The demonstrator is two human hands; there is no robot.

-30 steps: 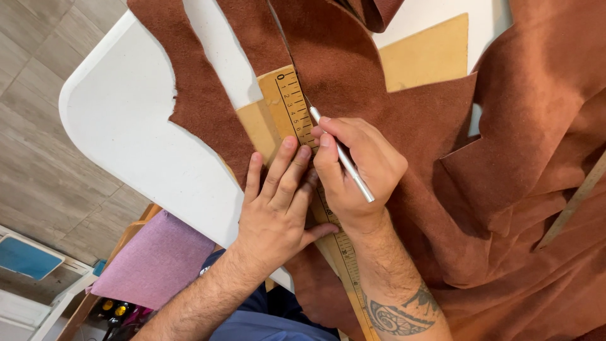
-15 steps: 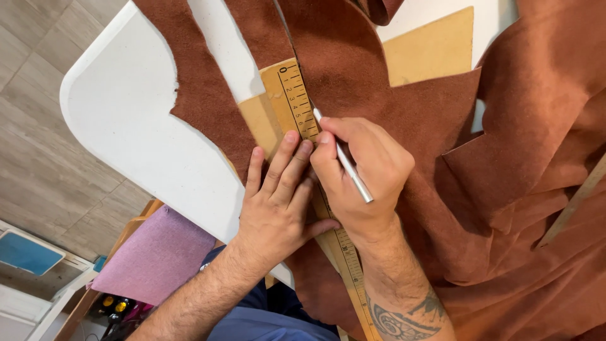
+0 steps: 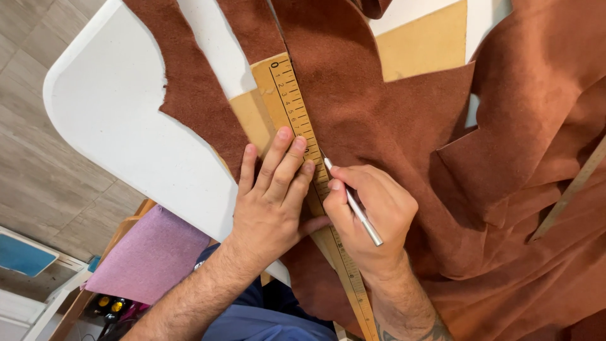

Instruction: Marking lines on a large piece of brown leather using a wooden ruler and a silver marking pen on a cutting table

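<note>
A long wooden ruler (image 3: 287, 95) lies across brown suede leather (image 3: 379, 120) on a white table (image 3: 120, 120). My left hand (image 3: 271, 202) lies flat with fingers spread, pressing the ruler and leather down. My right hand (image 3: 372, 208) grips a slim silver knife (image 3: 353, 202) like a pen, its tip against the ruler's right edge on the leather. A tan cutting board (image 3: 423, 44) shows beneath the leather.
More folded suede (image 3: 543, 189) is heaped at the right, with a wooden strip (image 3: 568, 192) crossing it. A purple fabric-covered seat (image 3: 151, 256) stands below the table's edge. Grey tiled floor (image 3: 38, 170) lies to the left, with a blue-topped object (image 3: 22, 256) on it.
The view has shifted slightly. My right hand with the knife has slid a little back along the ruler's edge toward me. My left hand keeps pressing the ruler.
</note>
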